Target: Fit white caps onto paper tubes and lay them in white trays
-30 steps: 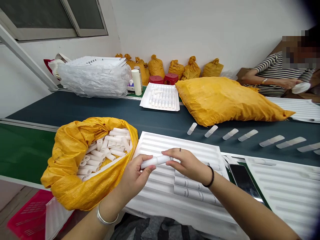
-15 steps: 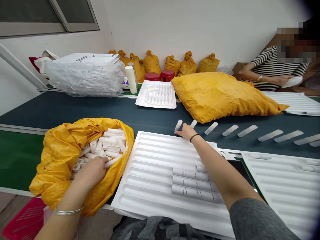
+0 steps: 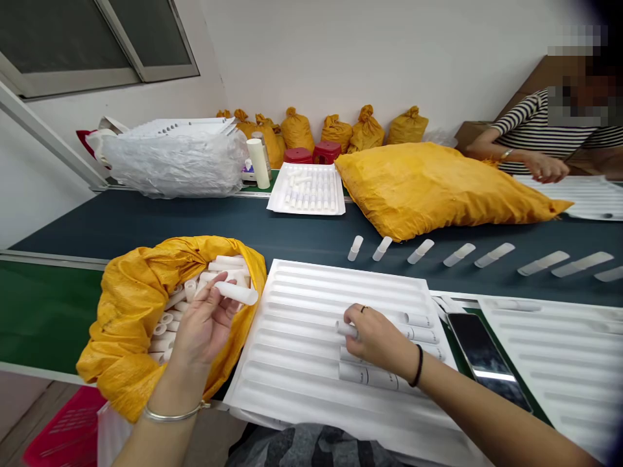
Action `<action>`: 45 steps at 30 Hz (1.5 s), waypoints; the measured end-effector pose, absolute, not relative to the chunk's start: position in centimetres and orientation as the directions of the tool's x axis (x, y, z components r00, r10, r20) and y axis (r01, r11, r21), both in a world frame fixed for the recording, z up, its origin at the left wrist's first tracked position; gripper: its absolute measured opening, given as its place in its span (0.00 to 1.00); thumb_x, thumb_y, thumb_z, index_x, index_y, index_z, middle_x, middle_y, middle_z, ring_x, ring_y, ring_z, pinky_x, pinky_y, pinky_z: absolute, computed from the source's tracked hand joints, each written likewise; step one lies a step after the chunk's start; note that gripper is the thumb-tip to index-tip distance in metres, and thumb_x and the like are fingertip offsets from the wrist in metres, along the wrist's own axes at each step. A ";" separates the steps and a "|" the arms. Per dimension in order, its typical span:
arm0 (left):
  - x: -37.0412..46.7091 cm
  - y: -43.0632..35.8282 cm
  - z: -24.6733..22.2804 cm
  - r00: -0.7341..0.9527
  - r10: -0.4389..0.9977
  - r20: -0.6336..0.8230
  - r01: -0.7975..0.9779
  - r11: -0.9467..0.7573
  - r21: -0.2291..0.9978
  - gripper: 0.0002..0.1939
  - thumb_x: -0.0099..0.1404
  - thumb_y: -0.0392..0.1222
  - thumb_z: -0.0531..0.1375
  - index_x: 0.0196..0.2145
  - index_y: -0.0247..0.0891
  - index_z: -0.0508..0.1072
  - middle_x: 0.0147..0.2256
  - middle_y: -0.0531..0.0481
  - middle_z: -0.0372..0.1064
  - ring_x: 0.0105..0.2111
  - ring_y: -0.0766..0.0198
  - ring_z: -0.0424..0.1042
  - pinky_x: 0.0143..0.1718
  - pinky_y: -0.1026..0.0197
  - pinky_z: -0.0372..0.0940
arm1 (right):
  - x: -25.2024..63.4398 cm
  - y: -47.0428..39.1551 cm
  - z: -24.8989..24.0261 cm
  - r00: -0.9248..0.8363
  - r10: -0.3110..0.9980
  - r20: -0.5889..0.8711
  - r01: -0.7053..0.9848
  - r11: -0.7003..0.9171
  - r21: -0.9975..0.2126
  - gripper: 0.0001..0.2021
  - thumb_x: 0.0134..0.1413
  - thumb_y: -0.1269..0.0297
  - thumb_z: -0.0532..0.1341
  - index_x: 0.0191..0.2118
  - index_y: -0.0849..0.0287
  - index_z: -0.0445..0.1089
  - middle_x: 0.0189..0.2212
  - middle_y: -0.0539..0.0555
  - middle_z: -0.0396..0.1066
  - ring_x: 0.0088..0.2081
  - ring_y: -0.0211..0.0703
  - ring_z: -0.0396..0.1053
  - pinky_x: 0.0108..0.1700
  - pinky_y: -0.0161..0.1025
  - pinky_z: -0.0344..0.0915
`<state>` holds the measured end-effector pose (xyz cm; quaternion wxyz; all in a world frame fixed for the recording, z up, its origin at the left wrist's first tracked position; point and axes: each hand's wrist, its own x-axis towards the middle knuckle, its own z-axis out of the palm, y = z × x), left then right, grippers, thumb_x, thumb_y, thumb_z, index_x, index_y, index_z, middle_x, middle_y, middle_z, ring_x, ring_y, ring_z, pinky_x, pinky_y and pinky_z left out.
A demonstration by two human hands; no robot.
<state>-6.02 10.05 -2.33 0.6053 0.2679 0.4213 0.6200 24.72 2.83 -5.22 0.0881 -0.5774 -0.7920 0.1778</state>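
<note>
Above the open yellow sack, my left hand pinches a white plastic tube by one end. More white tubes lie jumbled inside the sack. My right hand closes its fingers on a printed tube over the white ridged tray. Other tubes with dark print rest in the tray's grooves, partly covered by this hand. Along the dark belt, several translucent tubes stand in a row, leaning in the view.
A full yellow sack, a smaller tray of tubes and a plastic-wrapped stack sit across the belt. A phone lies between my tray and another tray. A co-worker in a striped shirt is at far right.
My left hand has risen from the sack's tubes with a white tube. My right hand has come back from the belt to the tray and grips a printed tube; the co-worker's hand has lowered.
</note>
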 end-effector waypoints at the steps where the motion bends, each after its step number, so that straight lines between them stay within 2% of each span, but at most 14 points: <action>1: -5.6 9.9 -2.1 -0.089 0.968 -0.237 -0.587 0.141 0.797 0.10 0.61 0.33 0.59 0.41 0.36 0.75 0.37 0.47 0.75 0.34 0.70 0.74 0.35 0.71 0.71 | 24.4 3.1 -4.7 -0.284 0.957 -0.053 0.847 0.225 -0.482 0.08 0.47 0.73 0.57 0.36 0.61 0.65 0.29 0.54 0.66 0.30 0.42 0.63 0.31 0.38 0.61; 5: -3.5 8.7 -1.9 -0.010 0.946 -0.323 -0.638 0.243 0.731 0.10 0.60 0.30 0.60 0.41 0.33 0.75 0.36 0.46 0.75 0.33 0.70 0.75 0.35 0.72 0.72 | 22.1 4.3 -2.5 -0.271 0.962 -0.025 0.370 0.081 -0.925 0.08 0.55 0.65 0.57 0.41 0.58 0.64 0.34 0.52 0.68 0.32 0.39 0.66 0.33 0.36 0.64; 7: -2.5 8.0 -2.0 0.012 0.962 -0.273 -0.582 0.229 0.780 0.12 0.57 0.32 0.64 0.41 0.35 0.75 0.36 0.47 0.75 0.33 0.70 0.75 0.36 0.71 0.71 | 21.0 4.8 -1.7 -0.285 0.958 0.002 0.081 0.026 -0.996 0.12 0.57 0.61 0.57 0.44 0.59 0.64 0.36 0.54 0.68 0.32 0.38 0.69 0.34 0.37 0.67; 9: -1.7 7.5 -2.0 -0.011 0.986 -0.169 -0.508 0.140 0.850 0.15 0.54 0.35 0.67 0.40 0.37 0.75 0.37 0.49 0.75 0.36 0.69 0.74 0.40 0.70 0.70 | 20.5 5.2 -1.3 -0.250 0.967 0.037 -0.022 0.033 -0.999 0.14 0.56 0.59 0.58 0.46 0.59 0.65 0.37 0.55 0.69 0.31 0.37 0.69 0.34 0.38 0.68; 12: -0.9 7.1 -1.5 -0.057 0.998 0.012 -0.439 -0.036 0.898 0.21 0.51 0.36 0.69 0.43 0.42 0.74 0.38 0.52 0.75 0.39 0.70 0.74 0.44 0.69 0.68 | 20.6 5.5 -1.1 -0.188 0.970 0.153 0.183 0.188 -0.965 0.14 0.56 0.62 0.60 0.47 0.58 0.68 0.41 0.56 0.70 0.34 0.39 0.69 0.35 0.38 0.68; 14: -0.4 6.8 -1.1 -0.006 0.996 0.090 -0.431 -0.084 0.899 0.24 0.52 0.35 0.69 0.47 0.46 0.72 0.38 0.53 0.75 0.41 0.69 0.74 0.45 0.68 0.68 | 20.6 5.3 -1.1 -0.294 0.924 0.243 0.324 0.335 -0.884 0.13 0.56 0.66 0.60 0.48 0.57 0.69 0.42 0.56 0.71 0.38 0.41 0.69 0.37 0.38 0.68; 17: 0.0 6.5 -0.9 0.158 0.965 0.208 -0.331 -0.147 0.932 0.17 0.58 0.38 0.65 0.46 0.49 0.72 0.41 0.52 0.75 0.42 0.66 0.74 0.45 0.64 0.68 | 20.5 4.9 -1.4 -0.491 0.814 0.310 0.364 0.515 -0.776 0.14 0.57 0.71 0.58 0.50 0.57 0.68 0.44 0.56 0.71 0.44 0.43 0.68 0.46 0.41 0.67; 20: -0.1 6.4 -0.8 0.266 0.882 0.389 0.026 -0.409 0.912 0.17 0.62 0.35 0.61 0.48 0.49 0.71 0.45 0.50 0.72 0.46 0.64 0.71 0.49 0.61 0.65 | 21.0 4.8 -1.5 -0.353 0.884 0.306 0.452 0.448 -0.771 0.14 0.59 0.71 0.55 0.51 0.58 0.65 0.42 0.57 0.71 0.41 0.43 0.69 0.45 0.43 0.68; 23: -0.7 6.7 -0.6 0.402 0.770 0.495 0.325 -0.625 0.709 0.20 0.63 0.33 0.59 0.52 0.47 0.70 0.46 0.48 0.70 0.48 0.64 0.68 0.50 0.62 0.63 | 22.1 4.8 -0.9 -0.227 0.927 0.299 0.419 0.370 -0.829 0.14 0.61 0.68 0.55 0.52 0.57 0.63 0.40 0.56 0.70 0.37 0.42 0.69 0.40 0.42 0.70; 30: -1.0 7.0 0.3 0.485 0.722 0.493 0.484 -0.691 0.536 0.26 0.61 0.42 0.63 0.56 0.43 0.64 0.41 0.49 0.74 0.41 0.63 0.71 0.44 0.62 0.65 | 22.8 5.3 1.1 -0.473 0.731 0.492 0.403 0.676 -0.617 0.17 0.60 0.74 0.55 0.54 0.57 0.63 0.46 0.58 0.68 0.50 0.43 0.66 0.52 0.43 0.65; 33: -1.3 7.2 0.8 0.404 0.844 0.353 0.554 -0.533 0.640 0.33 0.59 0.49 0.63 0.60 0.41 0.59 0.49 0.44 0.69 0.45 0.58 0.70 0.42 0.60 0.66 | 22.8 5.4 0.9 -0.365 0.742 0.562 0.445 0.669 -0.595 0.17 0.59 0.75 0.55 0.53 0.56 0.63 0.46 0.58 0.68 0.50 0.43 0.65 0.52 0.43 0.65; 37: -2.0 7.5 0.9 0.384 0.918 0.102 0.526 -0.308 0.792 0.20 0.64 0.49 0.57 0.52 0.41 0.69 0.41 0.48 0.73 0.37 0.61 0.72 0.33 0.63 0.66 | 22.9 5.5 0.4 -0.285 0.789 0.545 0.468 0.610 -0.639 0.15 0.60 0.71 0.55 0.52 0.54 0.63 0.44 0.57 0.69 0.45 0.43 0.67 0.47 0.42 0.67; 41: -2.1 7.4 0.4 0.401 0.870 0.287 0.505 -0.472 0.723 0.16 0.63 0.45 0.59 0.48 0.41 0.72 0.38 0.48 0.73 0.37 0.61 0.72 0.39 0.63 0.65 | 22.9 5.6 -0.2 -0.256 0.869 0.424 0.504 0.494 -0.708 0.13 0.62 0.66 0.54 0.51 0.54 0.62 0.38 0.55 0.69 0.36 0.41 0.68 0.41 0.40 0.68; 45: -2.1 6.9 0.2 0.431 0.824 0.368 0.517 -0.560 0.648 0.16 0.63 0.43 0.59 0.49 0.40 0.71 0.36 0.47 0.73 0.36 0.62 0.72 0.38 0.63 0.65 | 23.2 5.7 -0.3 -0.289 0.878 0.383 0.497 0.479 -0.723 0.13 0.63 0.62 0.53 0.51 0.54 0.63 0.38 0.55 0.70 0.37 0.42 0.68 0.41 0.41 0.67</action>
